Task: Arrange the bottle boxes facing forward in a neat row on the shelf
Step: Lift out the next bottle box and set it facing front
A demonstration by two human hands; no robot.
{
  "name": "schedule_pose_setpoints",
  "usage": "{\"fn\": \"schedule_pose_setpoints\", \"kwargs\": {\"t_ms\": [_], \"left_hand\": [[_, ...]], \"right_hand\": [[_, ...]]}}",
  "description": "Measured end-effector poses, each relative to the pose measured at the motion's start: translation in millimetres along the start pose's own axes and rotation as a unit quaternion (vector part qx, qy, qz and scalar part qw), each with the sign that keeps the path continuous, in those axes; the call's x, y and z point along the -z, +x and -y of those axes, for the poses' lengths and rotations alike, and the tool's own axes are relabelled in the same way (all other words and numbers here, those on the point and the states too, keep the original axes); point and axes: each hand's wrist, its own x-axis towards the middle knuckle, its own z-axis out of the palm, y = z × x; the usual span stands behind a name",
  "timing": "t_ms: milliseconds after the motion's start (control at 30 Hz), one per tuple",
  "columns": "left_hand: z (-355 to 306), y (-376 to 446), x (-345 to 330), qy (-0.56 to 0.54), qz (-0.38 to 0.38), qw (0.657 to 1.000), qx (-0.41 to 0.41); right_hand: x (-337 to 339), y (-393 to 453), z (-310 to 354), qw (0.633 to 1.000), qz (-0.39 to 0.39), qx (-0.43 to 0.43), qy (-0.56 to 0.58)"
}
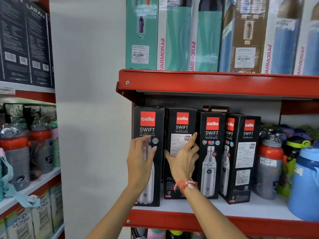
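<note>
Four black bottle boxes stand along the front of the white shelf [224, 210], with another peeking up behind them, and we're right in the middle of the facing-up job. Leftmost box [149, 128] shows its bottle picture to the front and sits closest to the shelf lip. Second box [181, 123] is the odd one out: it shows a printed label panel instead of the bottle picture, and it sits a touch further back than its neighbours. Third box [211, 152] faces forward nicely. Fourth box [241, 152] is turned on an angle, corner towards us, showing two faces at once.

Left hand [140, 157], fingers spread wide, gripping nothing, hovers right at the front of the leftmost box; whether it touches is hard to call. Right hand [183, 157] is open too, thumb out to the left, fingers reaching to the right edge of the second box, framing it without closing.

My read: the second box is the one being addressed. Next move looks like a pinch across its sides, a turn until the bottle picture faces out, then a pull forward level with the leftmost. After that, the angled fourth box wants squaring. Tight gaps here, so a careless twist could knock the neighbours.
</note>
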Motion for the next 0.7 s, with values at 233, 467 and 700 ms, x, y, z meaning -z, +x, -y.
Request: {"fn": "schedule_pose_setpoints", "kwargs": {"t_ms": [233,467,700], "left_hand": [[-22.6,-13.9,-30.6,-0.023,0.096,0.994,0.054],[-33.4,-19.9,-39.2,-0.023,0.188,0.977,0.101],[-46.7,-9.7,-23.2,-0.153,0.329,0.925,0.117]], "right_hand": [[44.2,-6.7,-26.5,0.994,0.051,0.051,0.084],[106.3,-13.9,-39.4,0.977,0.082,0.097,0.173],[136.6,15.1,-55.2,0.935,0.21,0.075,0.278]]}}
